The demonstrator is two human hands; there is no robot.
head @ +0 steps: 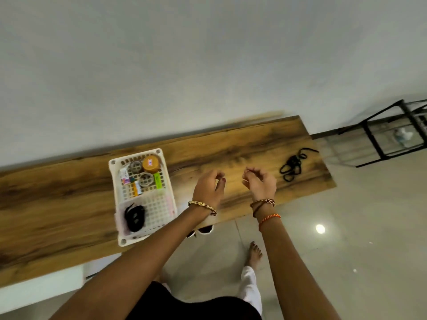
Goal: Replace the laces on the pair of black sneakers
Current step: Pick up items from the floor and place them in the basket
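Now the left hand [209,187] hangs loosely curled, right hand [261,184] pinches something tiny; black laces [292,167] at 3 o'clock

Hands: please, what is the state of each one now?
Left hand: fingers loosely curled, holds nothing visible.
Right hand: fingers curled, pinching something thin; what it is cannot be told.

Bare tabletop [231,144] between white basket [115,181] and loose black laces [292,166], both hands above it.
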